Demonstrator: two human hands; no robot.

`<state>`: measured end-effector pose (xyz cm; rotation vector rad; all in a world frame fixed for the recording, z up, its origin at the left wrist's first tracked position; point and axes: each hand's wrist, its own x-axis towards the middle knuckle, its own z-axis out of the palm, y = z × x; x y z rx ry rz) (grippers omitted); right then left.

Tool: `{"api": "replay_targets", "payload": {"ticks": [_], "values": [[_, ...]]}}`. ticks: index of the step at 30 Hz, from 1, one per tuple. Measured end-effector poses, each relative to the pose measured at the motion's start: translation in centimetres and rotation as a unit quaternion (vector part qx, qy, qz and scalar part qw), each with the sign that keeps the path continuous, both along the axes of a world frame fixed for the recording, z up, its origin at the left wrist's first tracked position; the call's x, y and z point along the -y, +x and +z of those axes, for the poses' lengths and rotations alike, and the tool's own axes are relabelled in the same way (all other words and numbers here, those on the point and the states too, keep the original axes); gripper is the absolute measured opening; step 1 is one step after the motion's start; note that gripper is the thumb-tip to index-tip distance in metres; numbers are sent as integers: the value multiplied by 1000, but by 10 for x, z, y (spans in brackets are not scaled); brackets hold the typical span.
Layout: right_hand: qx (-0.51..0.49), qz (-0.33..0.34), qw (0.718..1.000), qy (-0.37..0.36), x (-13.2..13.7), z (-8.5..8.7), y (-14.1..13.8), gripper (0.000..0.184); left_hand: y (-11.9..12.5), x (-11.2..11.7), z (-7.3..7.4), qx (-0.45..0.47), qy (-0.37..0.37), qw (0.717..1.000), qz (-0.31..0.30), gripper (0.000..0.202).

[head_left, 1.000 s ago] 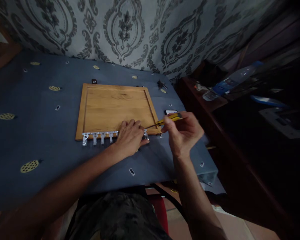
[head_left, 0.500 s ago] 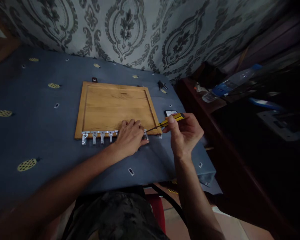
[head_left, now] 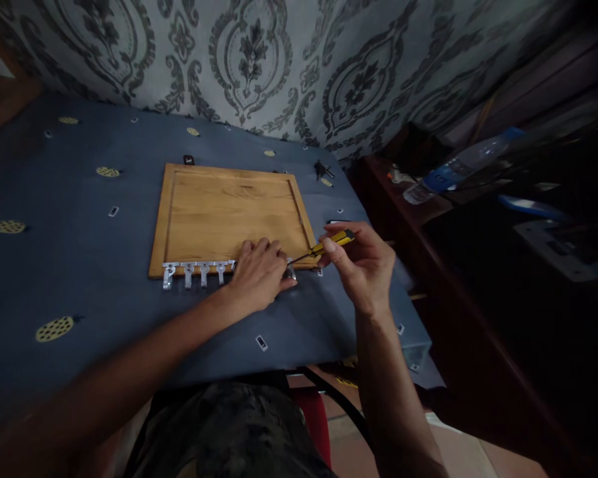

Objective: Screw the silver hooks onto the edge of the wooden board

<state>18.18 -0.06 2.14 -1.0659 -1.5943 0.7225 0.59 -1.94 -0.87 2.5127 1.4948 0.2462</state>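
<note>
A square wooden panel (head_left: 229, 206) lies on a table under a blue patterned cloth (head_left: 80, 265). Along the panel's near edge runs a silver metal hook rack (head_left: 195, 271). My left hand (head_left: 260, 273) lies over the right part of that rack, fingers curled down on it. My right hand (head_left: 365, 265) pinches a yellow-and-black screwdriver (head_left: 329, 242). The tool's thin shaft slants down to the left, and its tip meets the rack's right end beside my left fingertips.
A small dark object (head_left: 323, 170) lies on the cloth behind the panel's far right corner. A dark wooden shelf (head_left: 418, 212) at the right carries a plastic water bottle (head_left: 458, 166). Patterned wallpaper (head_left: 259, 60) backs the table. The table's near edge is by my lap.
My right hand has shifted slightly left and down, bringing the screwdriver handle closer to the panel. My left hand stays on the hook rack.
</note>
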Motion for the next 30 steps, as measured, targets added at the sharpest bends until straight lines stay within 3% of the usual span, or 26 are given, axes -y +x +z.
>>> {"api": "replay_targets", "payload": {"ticks": [5, 14, 24, 27, 30], "values": [[32, 80, 996, -11, -1, 5, 8, 25, 0, 0, -1, -3, 8, 1000, 2, 38], [-18, -26, 999, -11, -1, -8, -5, 41, 0, -1, -4, 7, 22, 1000, 3, 37], [19, 65, 997, -35, 1, 3, 5, 31, 1, -1, 0, -3, 6, 1000, 5, 37], [20, 38, 999, -20, -1, -3, 1, 31, 1, 0, 0, -2, 7, 1000, 5, 36], [48, -36, 998, 15, -3, -13, -5, 38, 1, 0, 0, -3, 4, 1000, 5, 38]]}}
